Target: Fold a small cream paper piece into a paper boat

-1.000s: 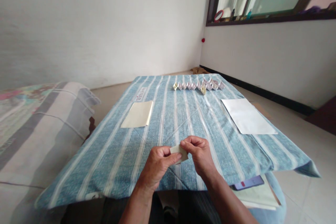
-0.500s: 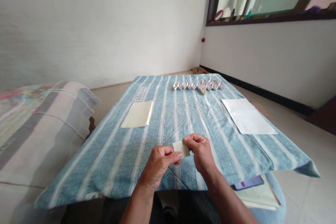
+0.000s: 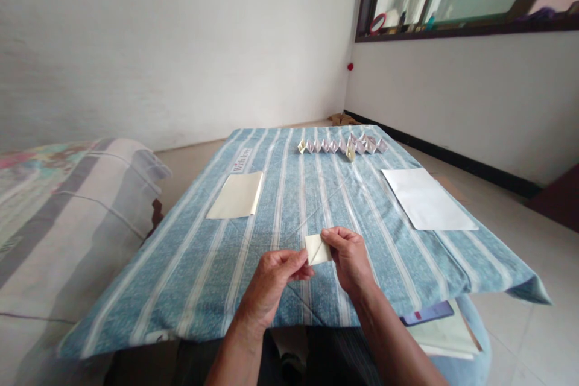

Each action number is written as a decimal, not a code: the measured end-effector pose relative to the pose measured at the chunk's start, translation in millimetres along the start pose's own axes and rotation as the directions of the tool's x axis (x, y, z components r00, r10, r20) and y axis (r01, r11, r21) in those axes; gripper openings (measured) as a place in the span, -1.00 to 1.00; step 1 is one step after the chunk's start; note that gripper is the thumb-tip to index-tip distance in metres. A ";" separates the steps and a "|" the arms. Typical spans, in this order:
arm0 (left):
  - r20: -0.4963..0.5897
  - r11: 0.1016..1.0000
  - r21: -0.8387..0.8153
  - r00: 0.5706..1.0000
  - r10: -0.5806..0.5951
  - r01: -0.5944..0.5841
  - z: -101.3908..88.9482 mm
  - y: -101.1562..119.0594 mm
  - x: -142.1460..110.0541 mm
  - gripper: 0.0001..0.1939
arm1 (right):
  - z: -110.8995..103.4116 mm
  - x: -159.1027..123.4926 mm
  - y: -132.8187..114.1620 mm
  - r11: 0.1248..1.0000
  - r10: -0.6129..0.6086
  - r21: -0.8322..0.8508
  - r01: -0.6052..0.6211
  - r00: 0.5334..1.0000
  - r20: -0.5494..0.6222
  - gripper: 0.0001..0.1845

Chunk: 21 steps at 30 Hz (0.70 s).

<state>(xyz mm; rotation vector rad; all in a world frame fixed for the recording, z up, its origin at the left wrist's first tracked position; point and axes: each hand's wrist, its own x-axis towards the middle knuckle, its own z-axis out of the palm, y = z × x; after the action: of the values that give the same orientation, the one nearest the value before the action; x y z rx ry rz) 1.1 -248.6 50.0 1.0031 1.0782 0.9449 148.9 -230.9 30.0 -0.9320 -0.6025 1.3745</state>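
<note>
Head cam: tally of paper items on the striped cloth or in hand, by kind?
Folded cream paper piece in the right hand: 1
Flat cream sheet: 1
Flat white sheet: 1
Zigzag folded paper chain: 1
Total: 4

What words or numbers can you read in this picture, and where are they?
"With Love" (my best guess, it is a bit blurry): on the white label on the striped cloth.
Unreadable, too small and blurred: the white tag at the cloth's near edge.
The folded paper shows no writing.
</note>
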 end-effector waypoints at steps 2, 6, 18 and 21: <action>-0.005 0.998 0.059 1.000 0.017 -0.017 1.7 2.0 -1.3 -0.65 | 0.4 -0.6 0.1 1.000 -0.005 0.004 0.005 1.000 0.001 -0.64; -0.008 0.970 0.231 0.997 0.080 -0.076 6.2 9.0 -5.0 -0.70 | 0.9 -1.3 -0.1 1.000 -0.012 -0.005 0.012 1.000 -0.011 -0.64; -0.022 0.934 0.337 0.991 0.133 -0.118 10.9 9.0 -6.6 -0.73 | -0.9 -1.9 1.6 1.000 0.007 -0.014 -0.007 1.000 -0.027 -0.65; -0.009 0.935 0.335 0.992 0.129 -0.119 12.5 10.2 -7.2 -0.72 | -1.6 -1.8 2.2 1.000 0.016 0.003 -0.016 1.000 -0.017 -0.65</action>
<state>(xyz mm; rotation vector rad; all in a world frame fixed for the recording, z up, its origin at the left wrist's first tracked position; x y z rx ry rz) 10.6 -254.7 63.6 1.3519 1.2389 0.8976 148.8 -233.1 27.6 -0.9475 -0.5816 1.3799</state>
